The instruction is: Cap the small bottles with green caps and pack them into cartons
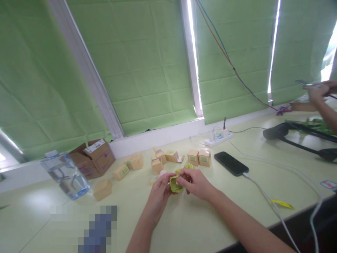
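Observation:
Between my two hands is a small yellow-green hollow cup-like piece point(177, 185), its open side facing me. My left hand point(160, 191) is closed around its left side. My right hand point(198, 182) pinches its upper right rim, with the thumb at the opening. Just behind my right hand shows another yellow-green piece point(189, 166), partly hidden by the fingers. A small whitish object point(163, 173), too blurred to name, lies beyond my left fingertips. Past my hands stand small tan cardboard boxes, among them a closed one point(204, 158) and an opened one point(172, 155).
To the left are a large clear water bottle point(67, 177), an open brown carton point(98, 158) and a tan box point(102, 189). On the right lie a phone point(231, 163) with a white cable, a power strip point(218, 139) and a black headset-like frame point(297, 137). Another person's hands point(319, 92) hold a device.

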The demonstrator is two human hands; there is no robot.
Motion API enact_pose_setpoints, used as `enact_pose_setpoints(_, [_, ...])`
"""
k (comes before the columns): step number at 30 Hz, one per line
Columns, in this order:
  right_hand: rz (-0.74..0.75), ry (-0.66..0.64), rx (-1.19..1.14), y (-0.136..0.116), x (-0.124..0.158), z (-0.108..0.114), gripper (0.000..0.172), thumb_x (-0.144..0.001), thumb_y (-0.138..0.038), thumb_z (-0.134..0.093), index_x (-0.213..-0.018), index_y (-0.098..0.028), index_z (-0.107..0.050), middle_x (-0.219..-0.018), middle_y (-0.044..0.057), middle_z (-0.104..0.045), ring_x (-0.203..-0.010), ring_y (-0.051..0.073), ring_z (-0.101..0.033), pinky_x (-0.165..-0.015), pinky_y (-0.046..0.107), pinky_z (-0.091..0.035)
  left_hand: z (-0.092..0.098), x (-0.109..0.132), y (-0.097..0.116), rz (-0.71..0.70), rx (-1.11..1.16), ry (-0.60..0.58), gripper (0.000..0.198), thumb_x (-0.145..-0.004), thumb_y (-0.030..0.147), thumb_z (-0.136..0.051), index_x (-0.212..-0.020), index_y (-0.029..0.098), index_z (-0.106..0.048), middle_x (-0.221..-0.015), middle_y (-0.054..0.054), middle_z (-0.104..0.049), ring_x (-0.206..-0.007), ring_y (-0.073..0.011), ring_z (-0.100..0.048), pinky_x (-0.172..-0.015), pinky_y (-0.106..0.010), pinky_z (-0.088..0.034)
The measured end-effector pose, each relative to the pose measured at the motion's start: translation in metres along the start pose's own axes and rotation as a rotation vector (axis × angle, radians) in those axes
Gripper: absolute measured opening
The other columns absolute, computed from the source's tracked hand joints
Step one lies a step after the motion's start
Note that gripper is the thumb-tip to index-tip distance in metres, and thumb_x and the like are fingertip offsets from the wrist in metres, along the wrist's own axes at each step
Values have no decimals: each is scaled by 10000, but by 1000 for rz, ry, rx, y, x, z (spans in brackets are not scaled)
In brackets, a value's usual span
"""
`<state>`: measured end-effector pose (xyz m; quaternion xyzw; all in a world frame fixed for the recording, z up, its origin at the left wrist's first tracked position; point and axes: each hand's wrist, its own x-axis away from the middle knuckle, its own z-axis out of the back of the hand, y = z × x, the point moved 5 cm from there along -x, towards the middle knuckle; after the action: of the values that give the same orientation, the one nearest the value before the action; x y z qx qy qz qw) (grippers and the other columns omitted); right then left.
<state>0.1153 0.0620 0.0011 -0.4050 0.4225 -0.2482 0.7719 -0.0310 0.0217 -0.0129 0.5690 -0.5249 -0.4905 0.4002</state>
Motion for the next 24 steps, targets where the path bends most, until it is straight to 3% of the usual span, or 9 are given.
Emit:
enact_pose_setpoints(7, [-11, 36, 0, 3, 0, 2, 259, -956, -420, -498, -988, -187, -607, -673, -17, -636, -446, 96, -589, -445, 188, -437, -1, -1, -7, 23, 31, -41, 281, -889, 429, -629, -944, 155, -610, -801, -14, -580, -661, -104, -537, -602, -237, -457])
enact_pose_setpoints(11, [12, 11, 61, 0, 1, 2, 309, -993, -428, -423, -919, -194, -611, -634, -26, -608, -448, 96, -587, -468, 195, -432, -4, 0, -13, 67, -1, -104, 291, -870, 403, -662, -1011, 161, -585, -810, -20, -589, -644, -102, -536, -591, -234, -454])
enact_pose_setpoints(14, [34, 12, 115, -1, 1, 2, 340, -1013, -414, -380, -869, -193, -595, -632, -25, -610, -435, 87, -558, -490, 202, -430, -8, 1, -14, 102, -40, -129, 299, -880, 435, -634, -960, 152, -581, -803, -28, -582, -599, -89, -505, -517, -210, -411])
enact_pose_setpoints(24, [29, 25, 133, 7, -2, 1, 391, -1038, -426, -295, -842, -191, -539, -593, -32, -537, -447, 91, -499, -505, 211, -393, -7, -4, -5, -50, -361, -24, 327, -920, 472, -534, -827, 158, -540, -627, 33, -514, -509, -72, -441, -492, -196, -343])
